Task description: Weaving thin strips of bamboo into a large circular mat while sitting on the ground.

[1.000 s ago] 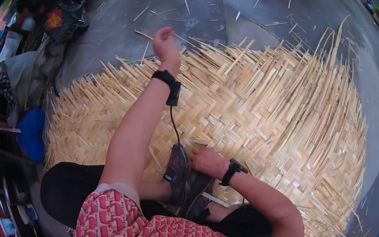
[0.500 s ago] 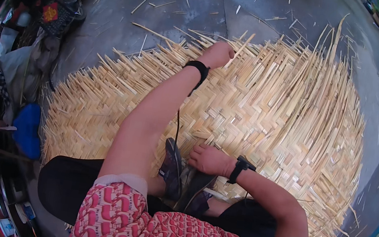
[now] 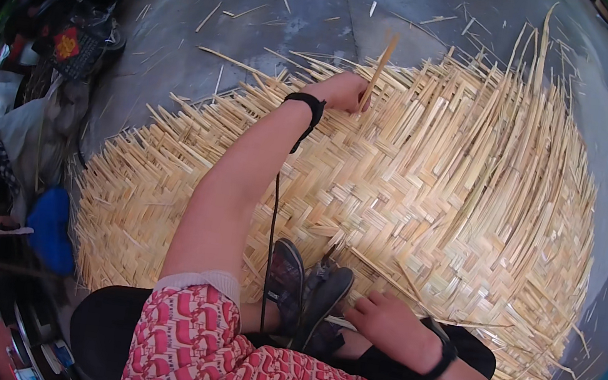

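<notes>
A large mat of split pale reed strips, woven in a zigzag pattern, spreads over the floor below me. Near its far edge, my left hand is closed around the lower end of a reed strip, which points up and away from me. My right hand hovers by my right shin, close to my shoe. Its fingers are loosely bent and a little apart, with nothing visible in them; the palm side is hidden. Both wrists wear black bands.
Loose strips stick out past the mat's far right edge. Scraps of reed lie on the grey floor. A blue rounded object, grey cloth and dark bags crowd the left side. A dark cord hangs from my left wrist.
My right hand has lifted off the mat and drawn back toward my right knee. The left hand stays near the far edge, its strip now raised more upright.
</notes>
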Available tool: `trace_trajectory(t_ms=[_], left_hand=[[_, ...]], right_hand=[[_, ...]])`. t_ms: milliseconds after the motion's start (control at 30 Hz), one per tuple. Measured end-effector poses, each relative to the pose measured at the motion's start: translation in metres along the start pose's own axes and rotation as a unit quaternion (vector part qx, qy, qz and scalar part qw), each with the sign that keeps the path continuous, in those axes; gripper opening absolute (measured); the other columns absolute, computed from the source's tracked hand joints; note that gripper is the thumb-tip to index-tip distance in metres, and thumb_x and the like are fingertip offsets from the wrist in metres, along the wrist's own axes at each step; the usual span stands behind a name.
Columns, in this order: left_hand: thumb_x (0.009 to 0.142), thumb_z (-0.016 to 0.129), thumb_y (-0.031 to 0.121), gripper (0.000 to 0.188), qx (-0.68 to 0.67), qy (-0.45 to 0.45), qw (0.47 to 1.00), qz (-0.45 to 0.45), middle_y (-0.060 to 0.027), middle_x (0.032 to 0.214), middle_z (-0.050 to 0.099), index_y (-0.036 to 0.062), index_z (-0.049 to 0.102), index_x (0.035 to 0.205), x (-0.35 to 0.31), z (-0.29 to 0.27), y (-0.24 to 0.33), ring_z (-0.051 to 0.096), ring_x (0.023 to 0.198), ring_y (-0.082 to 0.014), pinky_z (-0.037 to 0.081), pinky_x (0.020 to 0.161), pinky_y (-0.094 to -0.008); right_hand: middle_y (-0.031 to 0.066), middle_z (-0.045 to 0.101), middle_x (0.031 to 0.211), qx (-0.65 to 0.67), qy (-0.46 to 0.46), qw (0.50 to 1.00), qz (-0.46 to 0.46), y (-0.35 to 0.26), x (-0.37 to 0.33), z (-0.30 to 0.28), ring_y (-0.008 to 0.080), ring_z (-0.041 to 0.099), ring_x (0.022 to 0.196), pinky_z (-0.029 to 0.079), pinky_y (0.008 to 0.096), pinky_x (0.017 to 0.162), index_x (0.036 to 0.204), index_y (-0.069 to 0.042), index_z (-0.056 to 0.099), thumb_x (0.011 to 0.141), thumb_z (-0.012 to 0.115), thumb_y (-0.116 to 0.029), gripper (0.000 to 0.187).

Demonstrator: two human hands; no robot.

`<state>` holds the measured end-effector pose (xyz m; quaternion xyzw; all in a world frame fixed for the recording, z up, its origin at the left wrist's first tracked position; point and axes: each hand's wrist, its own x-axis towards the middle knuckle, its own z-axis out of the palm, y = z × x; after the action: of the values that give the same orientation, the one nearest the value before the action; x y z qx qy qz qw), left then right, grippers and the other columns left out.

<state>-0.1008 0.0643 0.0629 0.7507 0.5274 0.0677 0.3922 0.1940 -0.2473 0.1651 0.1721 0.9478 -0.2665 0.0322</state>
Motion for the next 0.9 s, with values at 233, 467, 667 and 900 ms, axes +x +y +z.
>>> trace_trajectory(t_ms=[233,467,667,900], left_hand=[[0.077,0.063,0.007,0.013,0.289,0.041,0.936,0.198,-0.0147,0.088,0.065,0.0066,0.065,0.09,-0.002,0.018,-0.008,0.063,0.086,-0.0315,0.049,0.075,-0.0409],[0.079,0.06,0.001,0.009,0.28,0.38,0.849,0.238,-0.0113,0.086,0.058,0.0054,0.06,0.086,-0.001,-0.006,0.078,0.056,0.086,-0.0317,0.047,0.074,-0.0406],[0.087,0.055,0.012,0.022,0.293,-0.296,0.798,0.436,-0.0076,0.108,0.064,0.0127,0.066,0.106,-0.083,0.129,0.22,0.06,0.104,-0.0272,0.05,0.086,-0.0375],[0.081,0.061,0.0,0.043,0.086,-0.168,0.912,0.365,-0.0161,0.127,0.057,0.005,0.057,0.124,-0.03,0.251,0.303,0.053,0.12,-0.0342,0.044,0.102,-0.0413]], right_hand=[[0.002,0.062,0.094,0.06,-0.016,0.988,0.14,-0.04,-0.089,-0.084,0.0205,0.059,0.087,0.048,0.0316,0.076,0.099,-0.012,0.067,0.076,0.064,-0.014,0.023],[0.0011,0.062,0.092,0.083,0.047,0.959,0.267,-0.04,-0.205,-0.075,0.0197,0.061,0.086,0.049,0.0313,0.073,0.098,-0.013,0.067,0.081,0.064,-0.014,0.017],[0.0143,0.064,0.096,0.241,0.348,0.758,0.496,0.082,-0.327,0.008,0.0321,0.061,0.093,0.05,0.0391,0.083,0.107,-0.001,0.064,0.093,0.059,-0.011,0.018],[0.0098,0.066,0.107,-0.137,0.194,0.725,0.647,0.224,-0.372,0.065,0.034,0.057,0.109,0.043,0.0502,0.092,0.109,-0.013,0.063,0.089,0.065,-0.027,0.025]])
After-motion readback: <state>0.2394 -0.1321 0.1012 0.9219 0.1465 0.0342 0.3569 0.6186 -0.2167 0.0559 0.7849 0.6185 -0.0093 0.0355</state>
